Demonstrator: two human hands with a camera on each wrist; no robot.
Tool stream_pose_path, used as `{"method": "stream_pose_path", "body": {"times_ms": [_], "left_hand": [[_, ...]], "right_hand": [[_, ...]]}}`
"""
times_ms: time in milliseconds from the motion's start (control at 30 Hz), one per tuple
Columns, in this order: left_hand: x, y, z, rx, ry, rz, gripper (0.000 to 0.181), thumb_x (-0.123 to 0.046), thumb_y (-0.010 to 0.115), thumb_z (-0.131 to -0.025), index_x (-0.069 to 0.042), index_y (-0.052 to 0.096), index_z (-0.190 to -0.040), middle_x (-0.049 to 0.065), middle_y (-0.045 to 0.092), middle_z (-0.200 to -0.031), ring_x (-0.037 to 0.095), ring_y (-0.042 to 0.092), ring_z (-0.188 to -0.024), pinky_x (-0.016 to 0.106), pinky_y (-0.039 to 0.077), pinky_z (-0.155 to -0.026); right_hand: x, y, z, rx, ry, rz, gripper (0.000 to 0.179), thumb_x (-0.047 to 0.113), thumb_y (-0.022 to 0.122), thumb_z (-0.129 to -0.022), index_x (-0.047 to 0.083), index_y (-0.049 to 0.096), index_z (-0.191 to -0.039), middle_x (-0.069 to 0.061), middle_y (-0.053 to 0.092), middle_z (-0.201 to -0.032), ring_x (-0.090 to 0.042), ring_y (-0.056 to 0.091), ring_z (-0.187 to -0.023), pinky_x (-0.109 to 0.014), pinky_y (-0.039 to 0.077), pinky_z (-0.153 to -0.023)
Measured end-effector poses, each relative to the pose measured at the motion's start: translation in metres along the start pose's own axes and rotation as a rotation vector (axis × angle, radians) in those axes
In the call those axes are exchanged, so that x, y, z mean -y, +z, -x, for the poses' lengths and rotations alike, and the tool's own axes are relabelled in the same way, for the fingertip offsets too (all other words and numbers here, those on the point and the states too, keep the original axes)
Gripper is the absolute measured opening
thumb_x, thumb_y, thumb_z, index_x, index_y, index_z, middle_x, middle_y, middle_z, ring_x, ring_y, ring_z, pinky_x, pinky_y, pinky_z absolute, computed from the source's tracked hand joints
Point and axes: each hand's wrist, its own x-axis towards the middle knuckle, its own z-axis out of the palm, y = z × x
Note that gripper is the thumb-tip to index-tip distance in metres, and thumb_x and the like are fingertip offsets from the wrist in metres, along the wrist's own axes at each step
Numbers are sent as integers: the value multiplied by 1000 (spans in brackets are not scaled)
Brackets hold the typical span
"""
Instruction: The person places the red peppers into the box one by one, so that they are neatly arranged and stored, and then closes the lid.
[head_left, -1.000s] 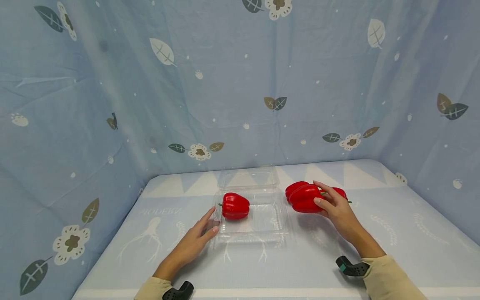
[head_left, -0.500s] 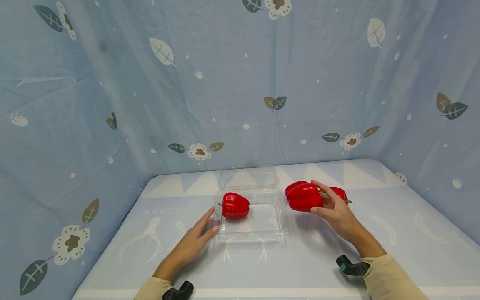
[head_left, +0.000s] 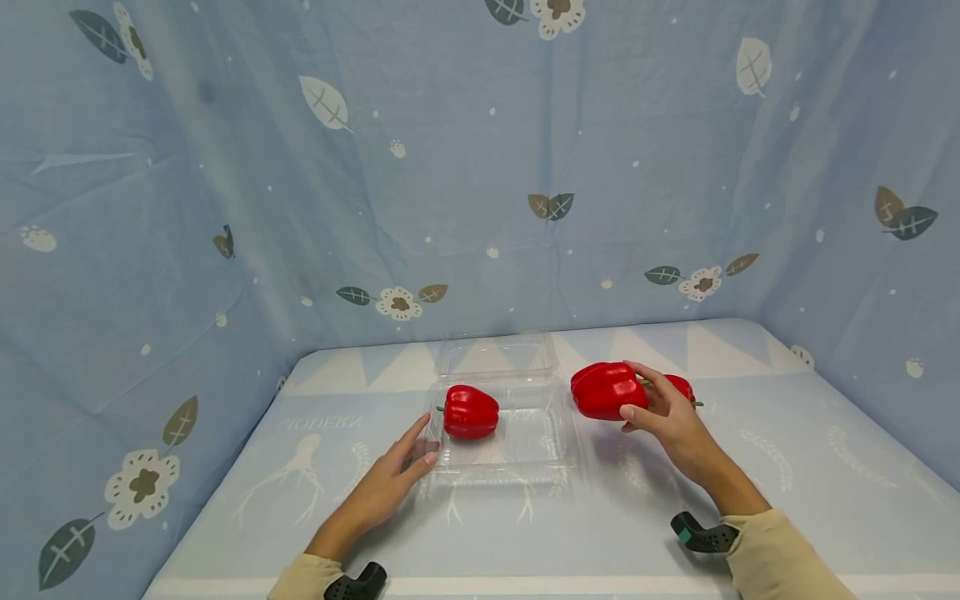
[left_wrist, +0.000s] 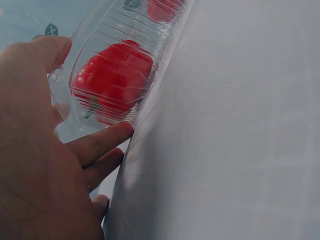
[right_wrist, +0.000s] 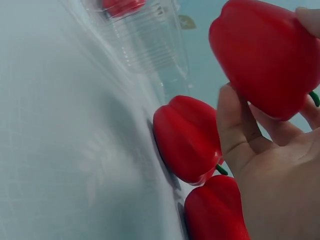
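Observation:
My right hand (head_left: 671,425) holds a red bell pepper (right_wrist: 265,55) between thumb and fingers, raised above the table in the right wrist view. Below it lies another red bell pepper (right_wrist: 185,137), largely hidden behind the held one in the head view. A further bell pepper (right_wrist: 215,210) lies beside that one, partly covered by the hand in the head view. My left hand (head_left: 388,483), fingers spread, rests against the left side of a clear plastic clamshell box (head_left: 532,437). Inside the box's left half lies one red bell pepper (head_left: 471,412), its green stem pointing left.
The box's clear lid (head_left: 495,356) is folded back behind it, close to the curtain. A pale patterned cloth covers the table (head_left: 600,533). Blue curtain (head_left: 480,167) with leaves and flowers encloses the back and both sides.
My right hand has lifted the bell pepper slightly and shifted it left, so it now hides most of the pepper behind it. The left hand and the box have stayed in place.

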Motion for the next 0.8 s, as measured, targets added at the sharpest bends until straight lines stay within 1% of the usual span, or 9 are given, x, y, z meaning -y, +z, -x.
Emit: {"method": "stream_pose_path", "body": {"times_ms": [100,267,433,500,600,667,733,800], "left_hand": [[0,0,0,-1,-3,8,69,-49,57,-100,-33,27,-160,4,59,-140,32,45,-138,65,31,-109],[0,0,1,-5,-1,13,69,-49,57,-100,-31,27,-160,6,59,-140,33,45,-138,65,32,-109],[1,0,2,-8,-4,12,69,-50,56,-100,-32,27,-160,5,58,-141,32,45,-138,64,31,-110],[1,0,1,-8,-1,10,69,-50,56,-100,-33,26,-160,5,58,-141,31,45,-138,64,32,-110],[2,-1,0,-8,5,9,69,-50,56,-100,-33,26,-160,5,58,-141,31,45,-138,63,32,-109],[2,-1,0,-9,5,8,68,-49,56,-100,-33,27,-160,5,58,-142,31,45,-138,64,32,-109],[2,-1,-1,-9,6,4,69,-49,56,-100,-32,27,-160,5,58,-142,31,45,-138,64,32,-109],[2,-1,0,-9,7,2,69,-49,56,-100,-32,27,-160,6,58,-141,32,45,-138,64,32,-109]], "right_hand": [[1,1,0,-13,7,21,73,22,70,-94,11,30,-155,-20,49,-139,-26,60,-107,-43,59,-82],[2,4,-3,-19,22,52,71,26,69,-95,11,33,-153,-19,54,-133,-30,63,-97,-42,58,-81],[4,7,-6,-32,25,62,68,28,68,-96,11,34,-153,-20,56,-127,-39,61,-93,-39,58,-79],[4,8,-7,-35,27,62,69,29,67,-96,10,34,-153,-21,55,-129,-39,61,-97,-39,58,-80],[5,9,-9,-42,35,65,69,31,69,-95,12,35,-153,-20,53,-137,-35,58,-110,-36,57,-84],[6,11,-10,-42,40,59,70,32,70,-94,12,35,-152,-18,50,-141,-33,54,-120,-35,56,-87],[7,12,-11,-39,48,23,71,30,71,-94,13,35,-152,-18,46,-144,-34,48,-126,-34,55,-89],[8,14,-13,-33,57,-35,72,27,72,-93,12,34,-152,-18,43,-145,-36,44,-128,-34,55,-90]]}}
